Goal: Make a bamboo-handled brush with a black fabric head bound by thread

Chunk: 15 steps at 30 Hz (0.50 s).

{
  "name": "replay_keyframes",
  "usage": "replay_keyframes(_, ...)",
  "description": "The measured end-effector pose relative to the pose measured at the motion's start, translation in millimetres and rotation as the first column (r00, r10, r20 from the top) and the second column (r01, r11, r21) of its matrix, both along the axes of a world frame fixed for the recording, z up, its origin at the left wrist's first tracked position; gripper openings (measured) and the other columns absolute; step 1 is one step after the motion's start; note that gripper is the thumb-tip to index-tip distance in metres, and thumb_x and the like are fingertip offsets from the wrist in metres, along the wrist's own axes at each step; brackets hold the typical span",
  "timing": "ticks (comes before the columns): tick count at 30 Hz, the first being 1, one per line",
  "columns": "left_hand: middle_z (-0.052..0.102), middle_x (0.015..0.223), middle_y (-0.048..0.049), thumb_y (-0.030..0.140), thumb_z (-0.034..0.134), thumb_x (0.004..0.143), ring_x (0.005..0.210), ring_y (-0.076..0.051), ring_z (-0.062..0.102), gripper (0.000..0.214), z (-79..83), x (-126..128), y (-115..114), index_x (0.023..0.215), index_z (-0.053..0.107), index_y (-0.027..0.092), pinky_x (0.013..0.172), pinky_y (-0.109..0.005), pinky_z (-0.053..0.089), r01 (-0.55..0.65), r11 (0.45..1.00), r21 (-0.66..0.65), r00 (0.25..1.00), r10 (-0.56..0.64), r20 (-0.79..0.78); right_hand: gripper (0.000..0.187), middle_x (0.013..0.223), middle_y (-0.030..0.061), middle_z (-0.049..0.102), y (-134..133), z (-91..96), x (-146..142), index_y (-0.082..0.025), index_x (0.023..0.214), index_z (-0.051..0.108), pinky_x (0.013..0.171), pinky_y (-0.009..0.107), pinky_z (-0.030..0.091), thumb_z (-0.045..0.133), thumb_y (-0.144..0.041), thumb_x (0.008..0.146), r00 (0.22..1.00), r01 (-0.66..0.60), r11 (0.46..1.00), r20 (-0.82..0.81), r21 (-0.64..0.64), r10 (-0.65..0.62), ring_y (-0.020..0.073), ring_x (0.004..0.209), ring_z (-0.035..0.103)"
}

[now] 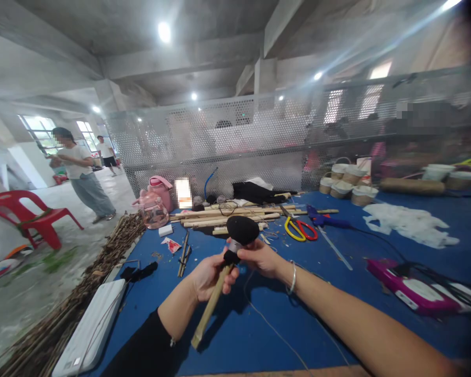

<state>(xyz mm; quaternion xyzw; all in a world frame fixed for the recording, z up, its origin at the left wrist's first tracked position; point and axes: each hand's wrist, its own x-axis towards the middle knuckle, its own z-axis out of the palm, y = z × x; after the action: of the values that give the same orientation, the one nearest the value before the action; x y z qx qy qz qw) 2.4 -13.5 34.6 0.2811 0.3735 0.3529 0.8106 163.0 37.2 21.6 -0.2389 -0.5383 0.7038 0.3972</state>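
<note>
I hold a bamboo stick [209, 310] tipped with a black fuzzy oval head [242, 229] and a grey collar, above a blue table [259, 324]. My left hand [211, 274] is wrapped round the upper part of the stick. My right hand [259, 256], with a silver bracelet on its wrist, pinches the stick just under the black head. The stick slants down to the left, its lower end near the table's front.
Yellow-and-red scissors [300, 229], a blue glue gun [325, 220], bamboo sticks [227, 214], white stuffing [408, 222], a magenta box [408, 287], small baskets [347, 186] and a pink jug [159, 196] lie on the table. A white case [92, 327] sits front left. A red chair [31, 217] and two people stand far left.
</note>
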Motion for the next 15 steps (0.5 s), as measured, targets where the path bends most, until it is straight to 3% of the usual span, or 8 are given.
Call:
replay_keyframes(3, 0.053, 0.061, -0.0041, 0.04, 0.04, 0.087, 0.041, -0.008, 0.043, 0.034, -5.6, 4, 4, 0.083, 0.056, 0.01, 0.038, -0.019, 0.035, 0.048, 0.999, 0.004, 0.993, -0.047, -0.111, 0.044, 0.07, 0.0012, 0.061, -2, -3.9, 2, -0.015, 0.08, 0.065, 0.048, 0.022, 0.035, 0.083, -0.04, 0.048, 1.0, -0.019, 0.999, -0.017, -0.027, 0.019, 0.0096, 0.055, 0.05)
replay_keyframes(5, 0.059, 0.069, -0.0071, 0.043, 0.038, 0.087, 0.047, -0.012, 0.051, 0.036, -7.0, 8, 3, 0.093, 0.056, 0.011, 0.045, -0.023, 0.041, -0.064, 0.98, 0.188, 0.933, 0.125, -0.337, 0.042, 0.054, -0.0036, 0.052, 1, -10.4, 3, -0.015, 0.073, 0.061, 0.04, 0.02, 0.027, 0.081, -0.043, 0.05, 0.999, 0.032, 0.997, 0.037, -0.064, -0.03, 0.006, 0.043, 0.039)
replay_keyframes(6, 0.062, 0.077, -0.0093, 0.043, 0.038, 0.087, 0.055, -0.014, 0.056, 0.037, -7.5, 11, 1, 0.099, 0.055, 0.012, 0.052, -0.026, 0.045, -0.136, 0.928, 0.347, 0.849, 0.29, -0.442, 0.042, 0.046, -0.007, 0.044, 3, -14.0, 2, -0.015, 0.07, 0.058, 0.036, 0.02, 0.021, 0.08, -0.045, 0.051, 0.995, 0.07, 0.994, 0.073, -0.087, -0.064, 0.0044, 0.038, 0.031)
replay_keyframes(7, 0.064, 0.089, -0.0114, 0.043, 0.038, 0.087, 0.067, -0.017, 0.06, 0.038, -8.2, 13, -2, 0.105, 0.053, 0.014, 0.061, -0.029, 0.047, -0.174, 0.836, 0.52, 0.729, 0.464, -0.503, 0.043, 0.041, -0.01, 0.035, 6, -17.3, 1, -0.016, 0.069, 0.055, 0.034, 0.02, 0.014, 0.079, -0.048, 0.052, 0.99, 0.101, 0.989, 0.109, -0.107, -0.09, 0.0033, 0.035, 0.023)
replay_keyframes(9, 0.059, 0.115, -0.0133, 0.041, 0.042, 0.086, 0.095, -0.021, 0.059, 0.042, -10.9, 19, -10, 0.12, 0.048, 0.016, 0.082, -0.033, 0.045, -0.089, 0.638, 0.765, 0.516, 0.686, -0.513, 0.045, 0.038, -0.0129, 0.025, 10, -21.4, -3, -0.017, 0.07, 0.052, 0.034, 0.02, 0.006, 0.077, -0.051, 0.054, 0.982, 0.131, 0.983, 0.151, -0.127, -0.111, 0.0024, 0.034, 0.013)
replay_keyframes(10, 0.054, 0.124, -0.0136, 0.039, 0.046, 0.085, 0.106, -0.023, 0.056, 0.046, -12.8, 21, -14, 0.126, 0.044, 0.017, 0.089, -0.035, 0.042, 0.002, 0.591, 0.807, 0.467, 0.713, -0.524, 0.046, 0.038, -0.0132, 0.024, 11, -21.8, -5, -0.016, 0.071, 0.051, 0.034, 0.021, 0.005, 0.076, -0.052, 0.055, 0.981, 0.135, 0.983, 0.154, -0.121, -0.116, 0.0023, 0.035, 0.011)
replay_keyframes(12, 0.048, 0.133, -0.0146, 0.032, 0.051, 0.081, 0.113, -0.025, 0.052, 0.055, -17.4, 24, -19, 0.132, 0.039, 0.017, 0.093, -0.036, 0.04, 0.145, 0.564, 0.813, 0.413, 0.712, -0.567, 0.047, 0.038, -0.0133, 0.024, 11, -19.7, -9, -0.016, 0.072, 0.05, 0.034, 0.021, 0.006, 0.075, -0.053, 0.055, 0.979, 0.15, 0.983, 0.153, -0.103, -0.133, 0.0022, 0.035, 0.011)
replay_keyframes(15, 0.053, 0.128, -0.0153, 0.022, 0.048, 0.082, 0.11, -0.025, 0.055, 0.047, -22.4, 23, -19, 0.128, 0.043, 0.015, 0.092, -0.036, 0.041, 0.173, 0.548, 0.818, 0.366, 0.735, -0.57, 0.049, 0.037, -0.0137, 0.023, 7, -12.3, -13, -0.017, 0.072, 0.047, 0.035, 0.021, 0.006, 0.074, -0.055, 0.055, 0.968, 0.202, 0.976, 0.17, -0.087, -0.185, 0.0025, 0.035, 0.011)
